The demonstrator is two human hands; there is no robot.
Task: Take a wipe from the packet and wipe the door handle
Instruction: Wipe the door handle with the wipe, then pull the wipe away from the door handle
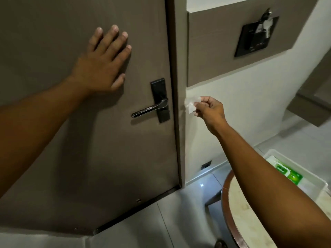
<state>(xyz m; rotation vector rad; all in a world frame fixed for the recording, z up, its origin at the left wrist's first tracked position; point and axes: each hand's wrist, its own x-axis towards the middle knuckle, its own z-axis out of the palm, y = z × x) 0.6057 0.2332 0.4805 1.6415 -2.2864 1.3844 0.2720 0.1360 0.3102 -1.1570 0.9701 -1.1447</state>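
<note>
A: Where is the small crumpled white wipe point(191, 104) sitting?

B: Pinched in the right hand point(209, 111), fingers closing on it, just right of the dark metal lever door handle point(150, 109).

A: And the left hand point(103, 63)?

B: Fingers spreading flat, pressing against the grey-brown door point(71, 140).

Left hand point(102, 63) flat, fingers spread; right hand point(208, 111) fingers pinched

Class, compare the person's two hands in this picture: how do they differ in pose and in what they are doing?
The left hand lies open, fingers spread, flat against the door; the right hand is closed, pinching a white wipe. The left hand is above and left of the door handle; the right hand is to its right, off the door. Both are bare, and neither touches the handle.
</note>
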